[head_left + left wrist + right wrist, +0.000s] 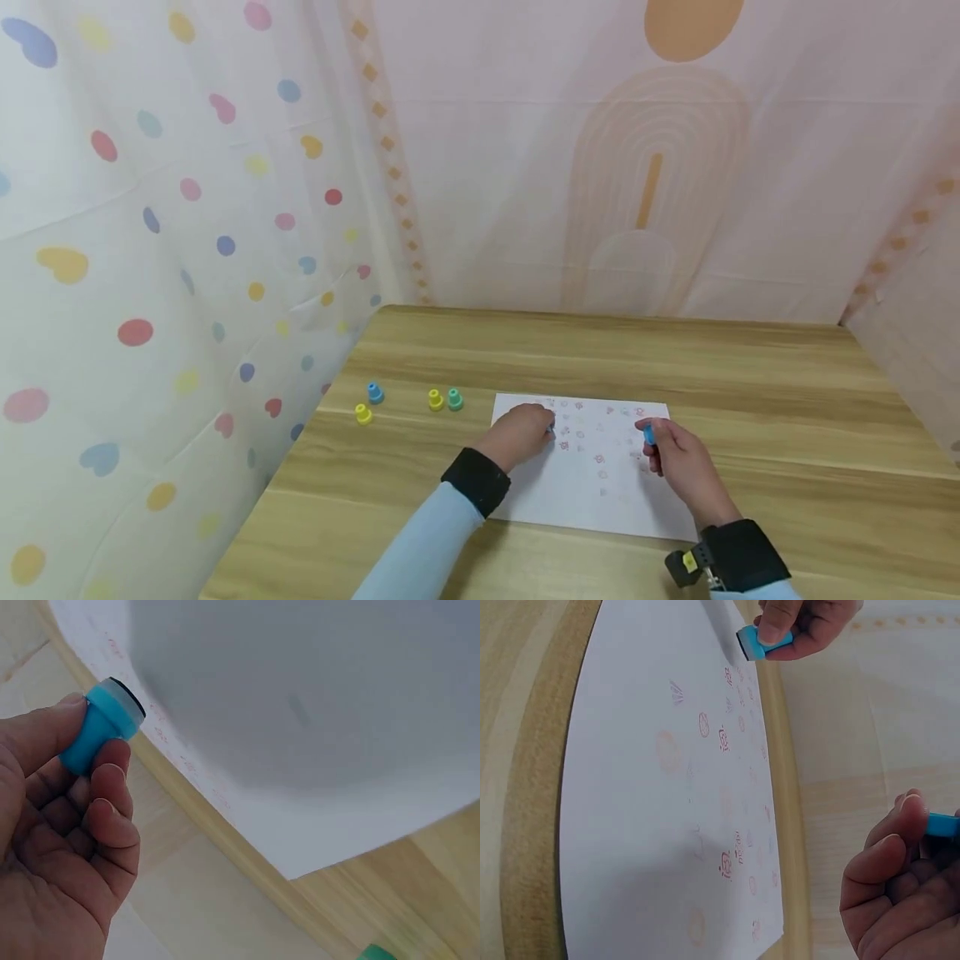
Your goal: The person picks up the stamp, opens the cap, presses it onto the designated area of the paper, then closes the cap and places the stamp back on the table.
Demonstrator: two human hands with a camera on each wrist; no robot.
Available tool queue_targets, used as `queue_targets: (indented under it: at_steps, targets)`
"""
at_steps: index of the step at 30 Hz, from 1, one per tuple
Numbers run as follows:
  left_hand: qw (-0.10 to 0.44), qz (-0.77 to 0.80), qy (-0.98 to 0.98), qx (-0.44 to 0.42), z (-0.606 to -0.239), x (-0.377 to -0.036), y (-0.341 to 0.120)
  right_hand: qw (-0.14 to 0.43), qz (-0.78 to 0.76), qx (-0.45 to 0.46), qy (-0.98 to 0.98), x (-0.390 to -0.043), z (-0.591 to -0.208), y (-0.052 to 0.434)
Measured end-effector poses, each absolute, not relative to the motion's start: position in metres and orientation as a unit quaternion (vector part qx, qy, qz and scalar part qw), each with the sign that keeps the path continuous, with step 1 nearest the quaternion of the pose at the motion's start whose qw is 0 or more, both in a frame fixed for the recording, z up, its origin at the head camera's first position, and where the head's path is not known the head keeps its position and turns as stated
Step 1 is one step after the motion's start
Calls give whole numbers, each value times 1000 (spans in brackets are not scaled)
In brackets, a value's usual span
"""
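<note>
My left hand pinches a blue toy stamp between thumb and fingers, over the left part of a white sheet of paper. The stamp's clear rim and dark printing face point away from the palm. At the sheet's right side, my right hand holds a small blue piece between thumb and fingertips; in the right wrist view much of that piece is cut off by the frame edge. Small red, orange and faint bluish stamped prints are scattered over the paper.
On the wooden table, left of the paper, stand a blue stamp, two yellow stamps and a green stamp. Patterned curtains hang behind the table and along its left side.
</note>
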State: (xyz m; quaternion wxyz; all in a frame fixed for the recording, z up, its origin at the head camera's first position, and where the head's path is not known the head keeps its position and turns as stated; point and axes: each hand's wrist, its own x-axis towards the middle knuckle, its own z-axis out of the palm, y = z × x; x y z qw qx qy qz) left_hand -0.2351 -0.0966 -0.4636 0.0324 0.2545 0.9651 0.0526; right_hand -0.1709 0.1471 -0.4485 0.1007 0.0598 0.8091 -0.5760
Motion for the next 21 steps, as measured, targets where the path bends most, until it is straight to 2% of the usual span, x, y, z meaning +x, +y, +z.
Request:
queue_targets:
  at_steps: [9, 21]
  targets:
    - [28, 6, 964, 263, -464, -238, -86, 92, -576, 48, 811, -174, -448, 147]
    - [32, 32, 967, 251, -475, -234, -87, 83, -587, 47, 804, -174, -454, 144]
